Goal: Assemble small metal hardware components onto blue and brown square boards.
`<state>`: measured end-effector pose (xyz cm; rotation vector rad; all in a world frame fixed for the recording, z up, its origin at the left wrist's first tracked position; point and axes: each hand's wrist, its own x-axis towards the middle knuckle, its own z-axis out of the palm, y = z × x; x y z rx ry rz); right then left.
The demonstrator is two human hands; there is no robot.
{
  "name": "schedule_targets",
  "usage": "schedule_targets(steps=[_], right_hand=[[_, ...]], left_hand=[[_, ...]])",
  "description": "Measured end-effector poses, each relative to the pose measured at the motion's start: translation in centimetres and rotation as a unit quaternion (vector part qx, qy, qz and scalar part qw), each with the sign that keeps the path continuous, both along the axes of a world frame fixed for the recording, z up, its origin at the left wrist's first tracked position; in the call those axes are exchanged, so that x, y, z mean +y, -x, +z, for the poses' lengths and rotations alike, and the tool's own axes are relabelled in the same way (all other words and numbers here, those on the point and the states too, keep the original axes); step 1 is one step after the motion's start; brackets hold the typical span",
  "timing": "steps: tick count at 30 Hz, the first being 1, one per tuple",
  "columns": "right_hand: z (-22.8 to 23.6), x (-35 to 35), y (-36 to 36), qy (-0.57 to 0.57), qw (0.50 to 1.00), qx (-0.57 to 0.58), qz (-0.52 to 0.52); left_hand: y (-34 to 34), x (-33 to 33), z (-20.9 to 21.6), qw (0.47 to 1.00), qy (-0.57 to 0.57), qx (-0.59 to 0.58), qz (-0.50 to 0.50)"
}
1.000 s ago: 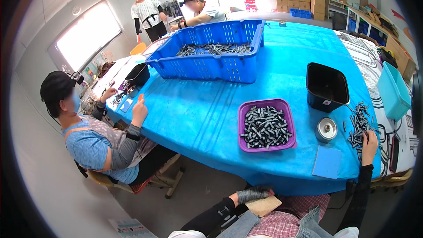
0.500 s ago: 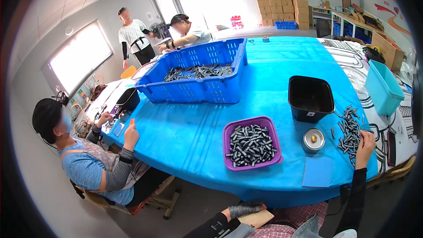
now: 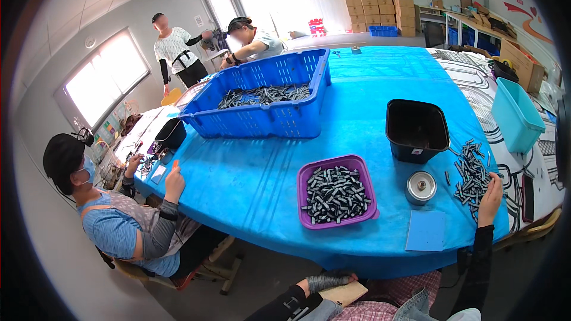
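**Right hand on the loose parts**

At the table's (image 3: 369, 83) right edge, my right hand (image 3: 489, 200) rests on the blue cover, fingers loosely open and gripping nothing, touching the near end of a loose pile of small dark parts (image 3: 473, 172). Just left of the pile sits a round metal tin (image 3: 421, 187), with a blue pad (image 3: 426, 230) near it (flat, at the table edge). My left hand (image 3: 330, 281) lies low by my lap on a tan board (image 3: 344, 293); its grip I cannot tell. Beyond stand a purple tray (image 3: 336, 164) of parts and a black bin (image 3: 416, 131).
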<state>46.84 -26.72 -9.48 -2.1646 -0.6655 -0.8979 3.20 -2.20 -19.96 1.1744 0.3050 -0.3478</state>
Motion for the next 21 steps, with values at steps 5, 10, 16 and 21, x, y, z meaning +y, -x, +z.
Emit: schedule_targets(steps=[5,10,16,21], right_hand=[[1.8,0.6,1.3,0.016,0.998,-0.053,0.012],[1.2,0.8,1.5,-0.030,0.998,0.025,0.050],[2.7,1.3,2.6,-0.030,1.000,-0.008,0.001],[2.4,1.3,2.4,0.010,0.999,-0.047,-0.007]], left_hand=[[0.1,0.4,-1.2,0.999,0.032,0.004,-0.007],[0.7,-0.7,2.6,0.999,0.009,0.037,0.021],[0.9,-0.7,1.0,0.993,0.084,-0.026,0.079],[0.6,-1.6,3.2,0.984,0.114,0.054,0.122]])
